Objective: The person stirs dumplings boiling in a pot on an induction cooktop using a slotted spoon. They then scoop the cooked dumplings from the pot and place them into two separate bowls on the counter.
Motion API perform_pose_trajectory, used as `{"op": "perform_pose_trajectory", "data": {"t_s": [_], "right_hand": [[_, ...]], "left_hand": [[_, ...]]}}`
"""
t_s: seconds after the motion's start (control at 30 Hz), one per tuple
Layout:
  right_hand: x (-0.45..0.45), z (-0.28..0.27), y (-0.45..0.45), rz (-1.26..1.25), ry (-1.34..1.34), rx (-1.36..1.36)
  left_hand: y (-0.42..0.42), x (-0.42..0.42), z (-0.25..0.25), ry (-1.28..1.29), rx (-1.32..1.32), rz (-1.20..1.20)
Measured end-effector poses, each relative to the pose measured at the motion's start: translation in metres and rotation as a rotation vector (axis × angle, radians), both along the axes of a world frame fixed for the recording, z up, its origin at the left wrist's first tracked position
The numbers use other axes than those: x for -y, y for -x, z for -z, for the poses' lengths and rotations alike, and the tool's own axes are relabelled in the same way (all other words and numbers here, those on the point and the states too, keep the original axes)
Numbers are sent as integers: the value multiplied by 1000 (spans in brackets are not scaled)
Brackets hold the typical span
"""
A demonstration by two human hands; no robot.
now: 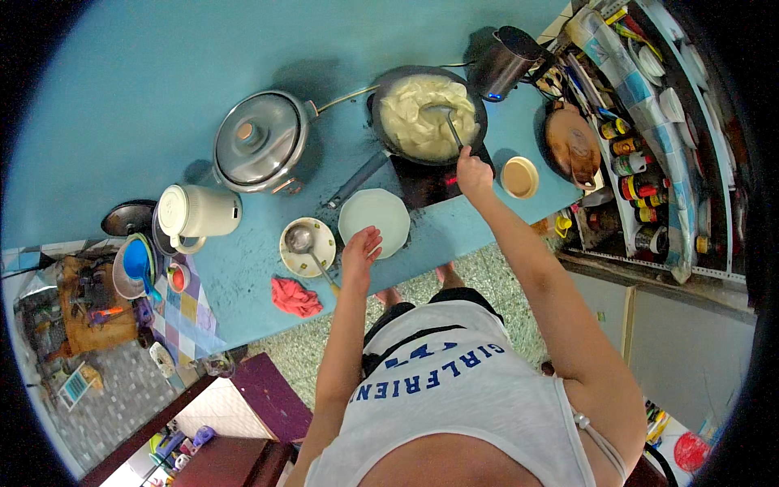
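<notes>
My right hand [475, 173] grips the handle of a cooking utensil [451, 126], whose head sits among pale, folded dumpling-like pieces [420, 109] in a dark wok [378, 131]. Beneath the wok is a black induction cooker [426, 185] with a red light showing. My left hand [360, 252] is held over the near left rim of a pale green plate [380, 213], fingers slightly spread and holding nothing; whether it touches the plate I cannot tell. Left of that hand, a metal ladle [299, 238] rests in a patterned bowl [291, 259].
A lidded steel pot [268, 143] and a cream electric kettle [201, 213] stand left. A red cloth [296, 298] lies by the counter's front edge. On the right are a round tan container [520, 178], a dark kettle-like appliance [505, 67], a brown pan [572, 143] and bottle shelves [608, 201].
</notes>
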State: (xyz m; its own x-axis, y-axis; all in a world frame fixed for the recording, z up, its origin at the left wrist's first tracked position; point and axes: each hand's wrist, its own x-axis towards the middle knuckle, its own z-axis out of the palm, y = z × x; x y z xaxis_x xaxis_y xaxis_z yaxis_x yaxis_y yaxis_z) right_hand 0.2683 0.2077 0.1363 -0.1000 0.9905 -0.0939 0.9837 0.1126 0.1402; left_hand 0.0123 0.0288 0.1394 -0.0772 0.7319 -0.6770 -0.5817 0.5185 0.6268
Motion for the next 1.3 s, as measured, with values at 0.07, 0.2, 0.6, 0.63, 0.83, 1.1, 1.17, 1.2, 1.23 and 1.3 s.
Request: {"op": "perform_pose_trajectory", "data": {"t_s": [0.07,0.2,0.6,0.63,0.83,1.1,1.17,1.2,1.23,1.3], "right_hand": [[-7,-7,9,-22,61,-24],[-11,-19,37,1,98,-106],[28,11,47,-64,64,-29],[35,12,46,-67,49,-29],[62,2,32,-54,58,-52],[97,-74,0,26,-89,-244],[105,-90,-7,23,-57,-222],[110,-99,-10,27,-41,-208],[115,-108,-8,24,4,-199],[122,-121,-3,19,91,-178]], "left_hand": [[2,7,0,5,2,-5],[3,17,-6,9,-25,12],[7,28,-3,-40,2,72],[8,28,-1,-45,10,77],[19,25,3,-74,-3,104],[26,17,-4,-115,39,109],[26,16,-4,-121,41,103],[25,16,-5,-126,44,100],[25,16,-4,-129,42,91],[26,15,-1,-130,50,80]]}}
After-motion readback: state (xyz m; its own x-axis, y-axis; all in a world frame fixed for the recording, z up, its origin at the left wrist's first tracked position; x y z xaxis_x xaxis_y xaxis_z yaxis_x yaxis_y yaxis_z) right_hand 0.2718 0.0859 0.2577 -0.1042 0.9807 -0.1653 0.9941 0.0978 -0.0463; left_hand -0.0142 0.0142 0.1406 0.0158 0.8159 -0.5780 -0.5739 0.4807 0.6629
